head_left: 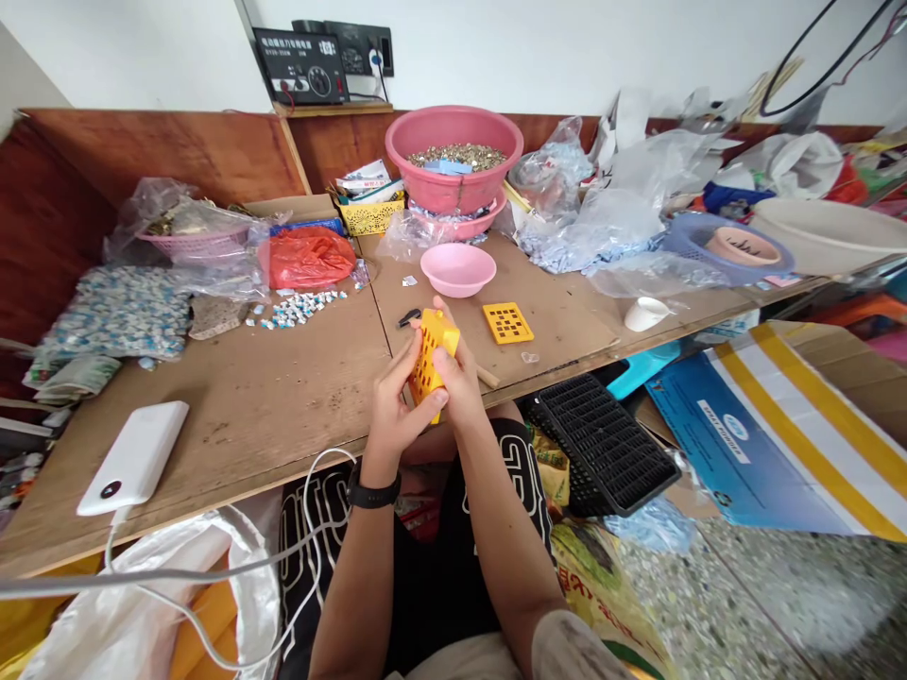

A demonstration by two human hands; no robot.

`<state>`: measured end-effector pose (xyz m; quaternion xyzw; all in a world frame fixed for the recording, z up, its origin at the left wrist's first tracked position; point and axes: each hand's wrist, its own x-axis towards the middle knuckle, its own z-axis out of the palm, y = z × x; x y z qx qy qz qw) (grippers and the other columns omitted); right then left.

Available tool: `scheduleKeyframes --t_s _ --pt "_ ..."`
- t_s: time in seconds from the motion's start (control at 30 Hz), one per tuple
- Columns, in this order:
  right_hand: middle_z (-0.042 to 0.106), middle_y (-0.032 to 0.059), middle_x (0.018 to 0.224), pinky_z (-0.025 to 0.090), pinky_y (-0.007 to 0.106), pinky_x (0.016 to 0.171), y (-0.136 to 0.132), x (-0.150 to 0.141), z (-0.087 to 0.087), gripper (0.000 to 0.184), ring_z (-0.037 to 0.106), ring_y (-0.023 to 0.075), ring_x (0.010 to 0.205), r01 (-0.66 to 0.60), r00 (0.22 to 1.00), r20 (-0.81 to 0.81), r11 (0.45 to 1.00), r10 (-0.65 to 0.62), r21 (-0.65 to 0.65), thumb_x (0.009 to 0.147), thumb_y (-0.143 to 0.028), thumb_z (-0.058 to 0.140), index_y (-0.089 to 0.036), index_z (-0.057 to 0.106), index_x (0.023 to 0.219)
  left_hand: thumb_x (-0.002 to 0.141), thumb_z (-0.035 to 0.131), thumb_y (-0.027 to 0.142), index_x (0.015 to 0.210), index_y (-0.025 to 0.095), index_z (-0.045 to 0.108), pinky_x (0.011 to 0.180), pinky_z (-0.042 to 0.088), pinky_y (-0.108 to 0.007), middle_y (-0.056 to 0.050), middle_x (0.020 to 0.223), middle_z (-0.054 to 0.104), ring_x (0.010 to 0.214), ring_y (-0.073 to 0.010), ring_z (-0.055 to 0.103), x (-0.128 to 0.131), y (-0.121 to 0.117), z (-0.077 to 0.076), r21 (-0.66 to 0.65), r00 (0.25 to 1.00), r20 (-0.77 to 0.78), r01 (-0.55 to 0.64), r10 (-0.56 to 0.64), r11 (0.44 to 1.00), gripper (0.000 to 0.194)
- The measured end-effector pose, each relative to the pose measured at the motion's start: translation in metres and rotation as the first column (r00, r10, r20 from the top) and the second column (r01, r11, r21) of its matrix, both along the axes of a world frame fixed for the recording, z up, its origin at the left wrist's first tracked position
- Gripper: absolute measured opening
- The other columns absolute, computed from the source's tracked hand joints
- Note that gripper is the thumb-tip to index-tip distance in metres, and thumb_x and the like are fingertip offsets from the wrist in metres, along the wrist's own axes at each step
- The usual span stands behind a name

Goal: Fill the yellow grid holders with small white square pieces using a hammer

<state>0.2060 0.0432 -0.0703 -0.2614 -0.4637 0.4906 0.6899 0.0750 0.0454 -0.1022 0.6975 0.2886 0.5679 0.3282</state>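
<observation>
A yellow plastic block with rows of square holes (429, 357) is held tilted on edge above the table's front edge. My left hand (397, 397) is closed round its left side, thumb along the bottom. From the right, my right hand (460, 378) grips the same block, its thumb on the near face. Just beyond the hands lies a small black tool (409, 318), partly hidden. To the right, a flat yellow square tray with holes (508, 323) rests on the table. A pink bowl (458, 270) stands behind the hands.
Small blue-and-white pieces (301, 309) lie beside a red plastic bag (312, 256). A large pink basin (453, 132) holds many small metallic pieces. A white power bank (134, 460) with a cable sits at left. A white cup (645, 314) lies near the right edge.
</observation>
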Motion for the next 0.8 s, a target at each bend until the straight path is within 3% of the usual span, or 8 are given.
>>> scheduleKeyframes --t_s 0.1,0.17,0.23,0.33,0.4,0.5,0.67,0.8 --pt "0.074 0.0099 0.159 0.054 0.053 0.129 0.002 -0.003 0.001 0.09 0.065 0.034 0.153 -0.017 0.997 -0.078 0.999 0.014 -0.042 0.099 -0.084 0.074 -0.038 0.061 0.174 0.103 0.081 0.072 0.177 0.028 0.057 0.141 0.042 -0.057 -0.017 0.184 0.05 0.172 -0.04 0.047 0.008 0.002 0.004 0.004 0.998 0.058 0.038 -0.038 0.999 0.089" --pt "0.077 0.0123 0.154 0.061 0.053 0.12 0.003 -0.001 0.0 0.093 0.072 0.0354 0.145 -0.021 0.997 -0.075 0.997 0.016 -0.07 0.1 -0.095 0.06 -0.034 0.065 0.17 0.108 0.073 0.071 0.175 0.029 0.058 0.134 0.052 -0.051 -0.017 0.181 0.054 0.164 -0.0358 0.057 0.009 0.004 0.005 -0.07 0.99 0.142 0.029 -0.019 0.997 0.08" --pt "0.084 0.0155 0.137 0.067 0.053 0.108 0.005 0.004 -0.002 0.094 0.08 0.0372 0.131 0.01 1.0 -0.025 0.994 -0.012 -0.107 0.101 -0.099 0.051 -0.027 0.075 0.157 0.111 0.071 0.068 0.163 0.026 0.068 0.118 0.064 -0.044 -0.017 0.163 0.071 0.145 -0.0316 0.072 0.006 0.006 0.006 -0.179 0.979 0.195 -0.016 0.051 0.984 0.067" --pt "0.088 0.0139 0.116 0.07 0.05 0.102 0.006 0.012 -0.003 0.077 0.083 0.0361 0.122 0.111 0.991 0.092 0.985 -0.099 -0.135 0.102 -0.091 0.064 -0.023 0.086 0.13 0.111 0.072 0.066 0.139 0.021 0.08 0.096 0.068 -0.036 -0.014 0.132 0.083 0.115 -0.0268 0.081 -0.005 0.005 0.008 -0.224 0.948 0.226 -0.172 0.223 0.959 0.054" --pt "0.087 0.0115 0.121 0.068 0.048 0.109 0.006 0.014 -0.002 0.062 0.081 0.0338 0.128 0.124 0.987 0.11 0.987 -0.113 -0.098 0.099 -0.081 0.078 -0.025 0.086 0.125 0.11 0.073 0.065 0.131 0.02 0.082 0.093 0.066 -0.035 -0.012 0.124 0.084 0.109 -0.0257 0.08 -0.012 0.002 0.013 -0.133 0.913 0.214 -0.326 0.349 0.936 0.05" --pt "0.085 0.0118 0.133 0.067 0.047 0.113 0.006 0.006 -0.001 0.062 0.079 0.0322 0.134 0.086 0.996 0.023 0.995 -0.085 -0.048 0.096 -0.078 0.085 -0.028 0.084 0.132 0.11 0.074 0.057 0.124 0.021 0.083 0.09 0.062 -0.035 -0.009 0.115 0.082 0.104 -0.0246 0.077 -0.016 -0.01 0.024 0.063 0.88 0.117 -0.469 0.46 0.881 0.04" --pt "0.085 0.013 0.133 0.069 0.051 0.107 0.007 -0.02 -0.005 0.077 0.08 0.0326 0.128 0.096 0.988 -0.118 0.993 -0.104 -0.071 0.096 -0.092 0.074 -0.03 0.076 0.142 0.111 0.076 0.039 0.122 0.024 0.085 0.085 0.057 -0.036 -0.006 0.106 0.082 0.093 -0.0232 0.073 -0.01 -0.028 0.041 0.264 0.853 0.071 -0.516 0.518 0.815 0.021" --pt "0.072 0.0143 0.16 0.057 0.056 0.127 0.0 -0.02 0.004 0.078 0.07 0.033 0.145 0.263 0.96 -0.096 0.964 -0.265 -0.028 0.098 -0.076 0.082 -0.033 0.065 0.161 0.111 0.075 0.038 0.122 0.024 0.087 0.087 0.055 -0.04 -0.007 0.101 0.083 0.087 -0.0246 0.07 -0.017 -0.029 0.048 0.329 0.831 0.019 -0.531 0.556 0.781 0.022"
